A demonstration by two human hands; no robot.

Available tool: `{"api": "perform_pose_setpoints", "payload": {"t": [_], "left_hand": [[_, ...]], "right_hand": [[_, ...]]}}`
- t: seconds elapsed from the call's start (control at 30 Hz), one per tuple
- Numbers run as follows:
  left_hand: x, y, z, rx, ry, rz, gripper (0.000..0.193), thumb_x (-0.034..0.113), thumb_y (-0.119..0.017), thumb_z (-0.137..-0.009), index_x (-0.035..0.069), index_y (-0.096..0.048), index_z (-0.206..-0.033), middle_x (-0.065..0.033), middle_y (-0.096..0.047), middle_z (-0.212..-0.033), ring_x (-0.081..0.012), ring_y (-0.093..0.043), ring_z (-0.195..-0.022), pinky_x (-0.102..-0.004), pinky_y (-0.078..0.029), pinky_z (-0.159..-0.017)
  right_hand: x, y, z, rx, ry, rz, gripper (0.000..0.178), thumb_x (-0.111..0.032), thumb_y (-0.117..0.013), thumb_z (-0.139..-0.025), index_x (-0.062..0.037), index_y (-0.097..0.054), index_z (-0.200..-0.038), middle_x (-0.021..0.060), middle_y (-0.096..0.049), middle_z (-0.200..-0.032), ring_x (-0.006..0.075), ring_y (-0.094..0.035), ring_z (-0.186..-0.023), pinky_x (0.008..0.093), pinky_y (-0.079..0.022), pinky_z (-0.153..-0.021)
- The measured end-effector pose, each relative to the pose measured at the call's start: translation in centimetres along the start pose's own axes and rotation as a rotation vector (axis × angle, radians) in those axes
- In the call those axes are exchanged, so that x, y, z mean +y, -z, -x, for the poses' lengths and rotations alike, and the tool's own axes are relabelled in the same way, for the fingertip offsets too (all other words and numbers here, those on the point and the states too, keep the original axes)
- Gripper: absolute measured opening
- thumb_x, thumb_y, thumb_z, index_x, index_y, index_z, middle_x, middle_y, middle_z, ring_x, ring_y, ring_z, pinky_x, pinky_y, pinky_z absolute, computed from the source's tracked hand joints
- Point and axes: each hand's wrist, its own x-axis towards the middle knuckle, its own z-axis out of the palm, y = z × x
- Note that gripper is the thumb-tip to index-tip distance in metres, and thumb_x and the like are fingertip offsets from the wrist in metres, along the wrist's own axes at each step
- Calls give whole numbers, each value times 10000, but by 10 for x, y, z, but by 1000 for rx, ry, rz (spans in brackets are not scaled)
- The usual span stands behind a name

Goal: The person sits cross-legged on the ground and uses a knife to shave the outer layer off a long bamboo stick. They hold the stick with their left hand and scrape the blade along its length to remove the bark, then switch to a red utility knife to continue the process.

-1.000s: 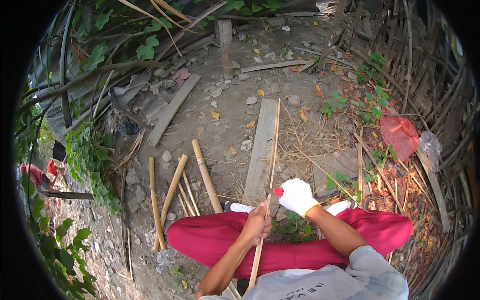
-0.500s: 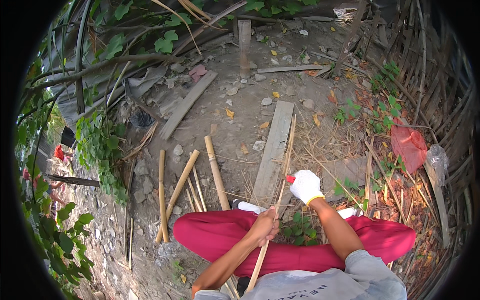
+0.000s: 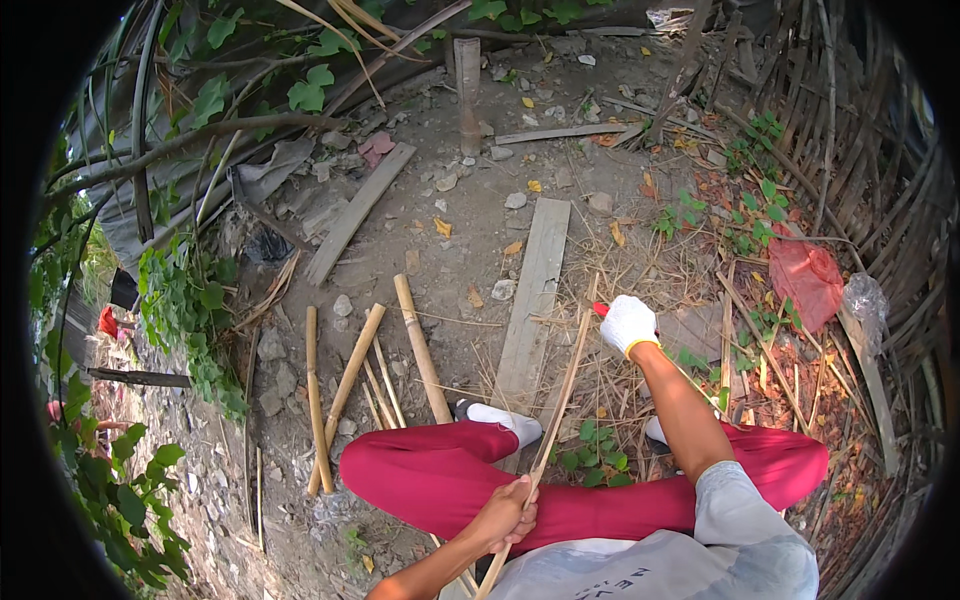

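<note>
Bare and closed, my left hand (image 3: 507, 515) grips a long, thin split bamboo strip (image 3: 565, 392) in front of my lap. The strip slants from beside my body up and away to the right. On my right hand (image 3: 630, 323) is a white knit glove with a yellow cuff edge. Its fingers are closed on a red-handled tool (image 3: 600, 309), of which only a short red end shows, close beside the far part of the strip. Whether the tool touches the strip, I cannot tell; its working end is hidden or too small to make out.
A grey wooden plank (image 3: 536, 290) lies ahead of my feet. Several bamboo poles (image 3: 422, 345) lean or lie at the left. A short post (image 3: 468, 98) stands farther off. To the right are a red plastic bag (image 3: 803, 283) and a slatted fence (image 3: 880, 190).
My left hand has drawn back toward my body with the strip. My gloved right hand has moved farther away and slightly right, so the hands are wider apart. The view has shifted slightly.
</note>
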Motion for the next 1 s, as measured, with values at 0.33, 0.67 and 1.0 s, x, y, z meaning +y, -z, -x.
{"api": "perform_pose_setpoints", "payload": {"t": [0.33,0.67,1.0], "left_hand": [[-25,35,39,143,-105,-17,396,444,-354,-1099,101,-487,-953,11,-386,-607,-71,-301,-447,-239,-250,-379],[7,15,3,149,-218,13,383,443,-349,-1099,107,-470,-961,12,-375,-614,-70,-290,-464,-240,-237,-391],[43,-12,-25,-26,-258,40,397,462,-356,-1093,106,-465,-955,22,-354,-602,-64,-278,-445,-231,-227,-373]], "right_hand": [[83,-15,-1,-87,-28,104,272,-195,-623,-828,-44,-762,-1006,218,-734,-1007,383,-716,-967,428,-574,-834],[44,-9,87,-173,241,-243,381,-417,-664,-814,-42,-720,-851,242,-696,-904,432,-670,-898,488,-538,-828],[-24,52,148,-113,514,-172,222,-323,-630,-821,-111,-685,-782,170,-682,-747,397,-686,-756,493,-551,-694]]}}
